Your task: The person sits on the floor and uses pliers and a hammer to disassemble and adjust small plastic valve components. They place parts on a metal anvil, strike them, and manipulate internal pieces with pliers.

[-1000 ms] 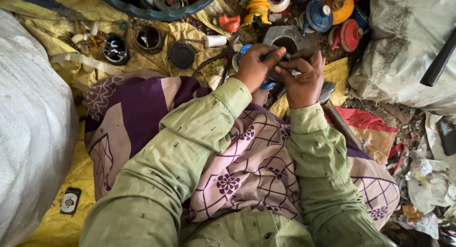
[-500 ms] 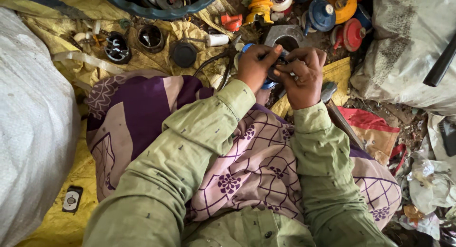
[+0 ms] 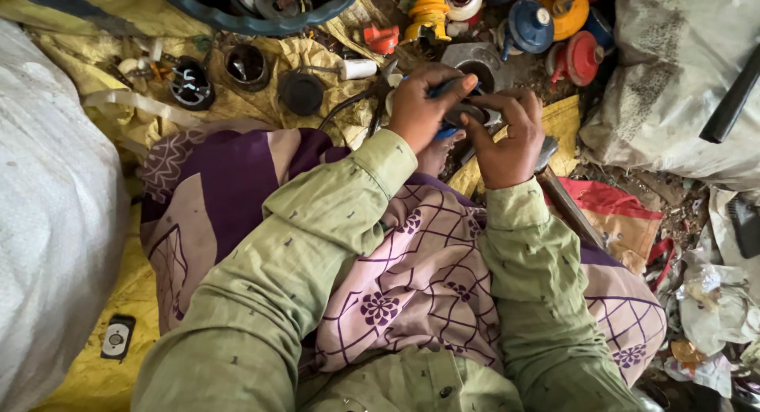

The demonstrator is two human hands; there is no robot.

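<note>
Hands meet over a small dark round part (image 3: 467,113), held just above the person's lap, near the far edge of the yellow sheet (image 3: 237,103) spread on the ground. The left hand (image 3: 423,103) has its fingers curled around a blue-handled tool (image 3: 445,87), seemingly a screwdriver, with thumb and forefinger pinching the shaft near its tip. The right hand (image 3: 507,139) cradles the round part from beside and beneath, its fingers (image 3: 518,105) bent and pressed on the rim.

By its look the part is rigid, probably metal or hard plastic, compact and light enough for one hand. It may be greasy, so the rim looks the surest place to grip, leaving the face free. It is roughly a ring or disc with no clear long axis; its open face seems turned up toward the camera. The tool's long axis lies nearly level, its tip pointing toward the right hand, though much of it is hidden.

Similar black round parts (image 3: 301,93) lie on the sheet nearby, with a dark basin (image 3: 261,20) of metal pieces beyond.
</note>
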